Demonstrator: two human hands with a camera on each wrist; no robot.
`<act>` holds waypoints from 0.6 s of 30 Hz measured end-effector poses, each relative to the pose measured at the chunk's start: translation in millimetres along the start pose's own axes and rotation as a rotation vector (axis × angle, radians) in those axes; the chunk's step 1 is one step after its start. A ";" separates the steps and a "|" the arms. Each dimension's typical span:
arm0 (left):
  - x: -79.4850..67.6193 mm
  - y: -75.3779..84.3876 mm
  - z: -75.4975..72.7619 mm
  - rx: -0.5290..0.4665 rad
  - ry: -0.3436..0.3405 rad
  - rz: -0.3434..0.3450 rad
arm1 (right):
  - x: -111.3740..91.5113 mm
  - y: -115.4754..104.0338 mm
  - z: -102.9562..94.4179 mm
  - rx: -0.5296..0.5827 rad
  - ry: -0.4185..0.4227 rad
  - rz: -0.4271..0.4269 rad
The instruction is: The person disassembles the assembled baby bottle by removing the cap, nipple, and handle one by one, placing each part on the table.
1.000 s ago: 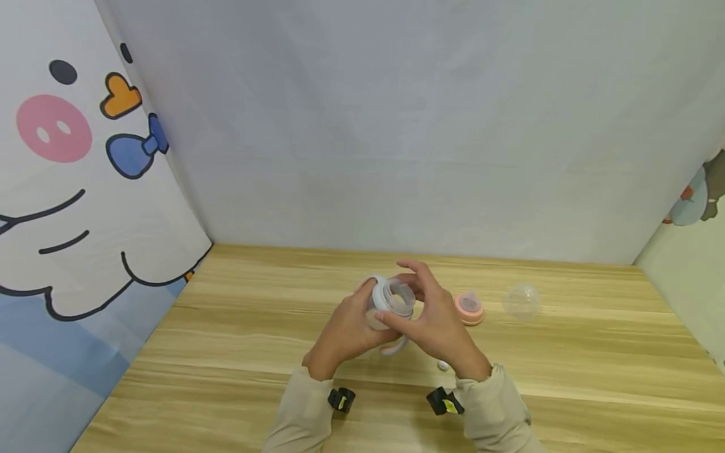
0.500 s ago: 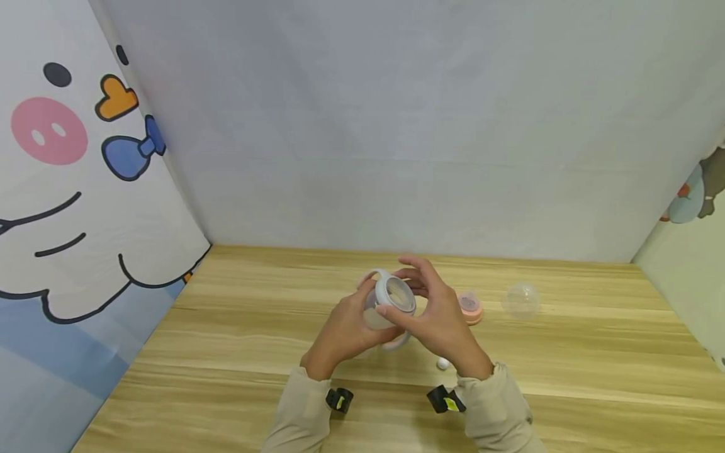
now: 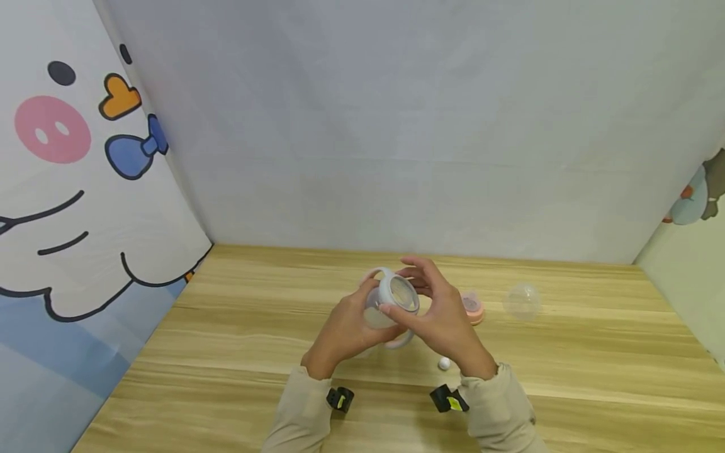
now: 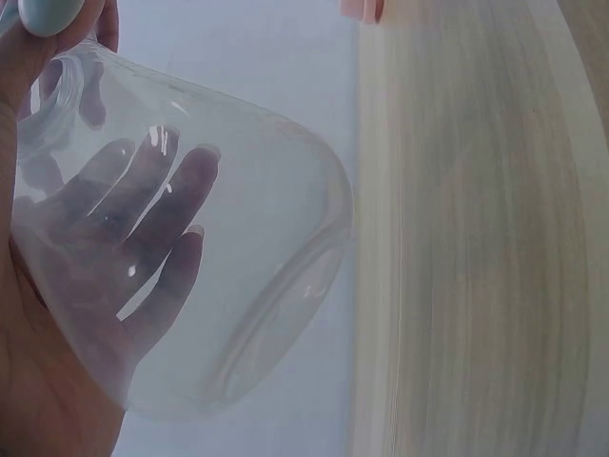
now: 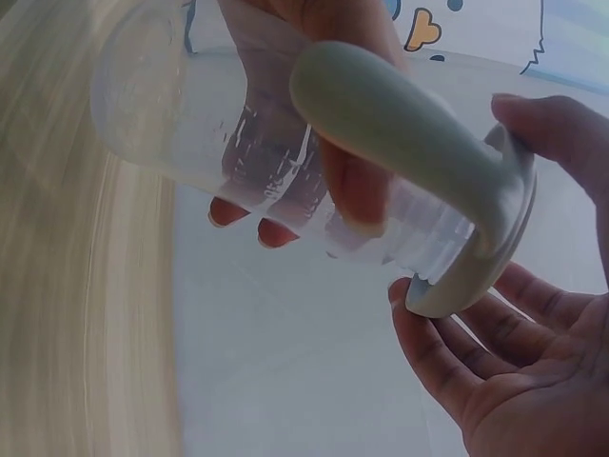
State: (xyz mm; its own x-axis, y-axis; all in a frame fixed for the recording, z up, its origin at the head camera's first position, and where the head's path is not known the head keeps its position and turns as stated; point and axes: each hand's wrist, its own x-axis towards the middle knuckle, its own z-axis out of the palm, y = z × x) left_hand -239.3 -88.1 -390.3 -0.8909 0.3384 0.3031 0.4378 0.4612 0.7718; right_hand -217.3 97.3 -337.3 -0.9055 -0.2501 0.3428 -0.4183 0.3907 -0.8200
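Observation:
My left hand (image 3: 344, 324) grips a clear baby bottle (image 4: 257, 200), which is tilted with its mouth toward my right hand. Through the clear wall, the left fingers show behind it in the left wrist view. A pale grey handle ring (image 5: 400, 133) with two curved handles sits at the bottle's threaded neck. My right hand (image 3: 444, 321) pinches this ring, thumb on one side and fingertips on the opposite rim. In the right wrist view the neck threads (image 5: 442, 228) show partly inside the ring.
A pink collar with a clear nipple (image 3: 472, 308) lies just beyond the right hand. Farther right stands a clear dome cap (image 3: 522, 301). A small white ball-like piece (image 3: 444, 363) lies near the right wrist. The wooden table (image 3: 226, 340) meets a pale backdrop behind.
The handle ring has moved outward along the neck toward the bottle's mouth, covering threads that stuck out through it earlier. Both hands stay nearly in place.

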 end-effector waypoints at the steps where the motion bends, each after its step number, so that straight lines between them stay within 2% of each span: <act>1: 0.2 -0.1 0.1 -0.005 -0.001 -0.001 | 0.0 -0.2 -0.3 0.002 -0.001 -0.002; 18: 0.9 0.9 0.0 -0.014 -0.018 -0.003 | 0.7 -0.8 -4.9 0.006 -0.015 0.023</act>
State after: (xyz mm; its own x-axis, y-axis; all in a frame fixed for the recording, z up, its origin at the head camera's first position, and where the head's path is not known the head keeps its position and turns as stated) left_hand -239.7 -87.4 -389.3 -0.8899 0.3516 0.2906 0.4330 0.4507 0.7806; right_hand -217.9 101.1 -334.1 -0.9135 -0.2549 0.3171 -0.3973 0.3913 -0.8301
